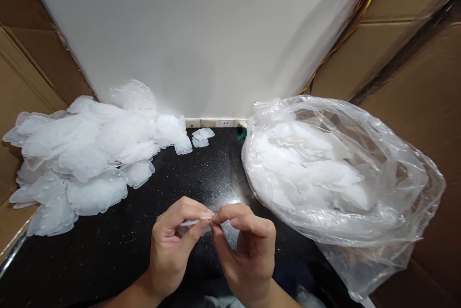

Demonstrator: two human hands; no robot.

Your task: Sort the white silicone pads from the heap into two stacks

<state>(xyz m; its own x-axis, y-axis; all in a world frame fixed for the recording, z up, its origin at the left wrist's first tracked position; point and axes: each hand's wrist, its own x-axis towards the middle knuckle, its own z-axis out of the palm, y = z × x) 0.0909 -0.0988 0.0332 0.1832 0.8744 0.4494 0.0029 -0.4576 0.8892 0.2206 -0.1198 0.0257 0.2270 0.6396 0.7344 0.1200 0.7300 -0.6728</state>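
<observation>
My left hand (pixel 173 245) is closed around a thin white plastic piece (pixel 189 223), seen nearly edge-on and mostly hidden by the fingers. The thumb and forefinger of my right hand (pixel 247 245) pinch together at the right edge of this piece, touching my left fingertips. Both hands are above the front of a black speckled worktop (pixel 173 178). To the left lies a big heap of flat, translucent white plastic pieces (pixel 97 144) with wavy outlines and small bumps. On the right, an open clear plastic bag (pixel 389 192) holds many similar pieces (pixel 306 168).
A few loose pieces (pixel 202 137) lie at the back, before a strip of power sockets (pixel 212 123). A small green object (pixel 242 133) is beside the bag. Cardboard (pixel 414 58) lines both sides, a pale panel (pixel 187 34) stands behind, and twisted yellow-red wires (pixel 345 36) run down the right.
</observation>
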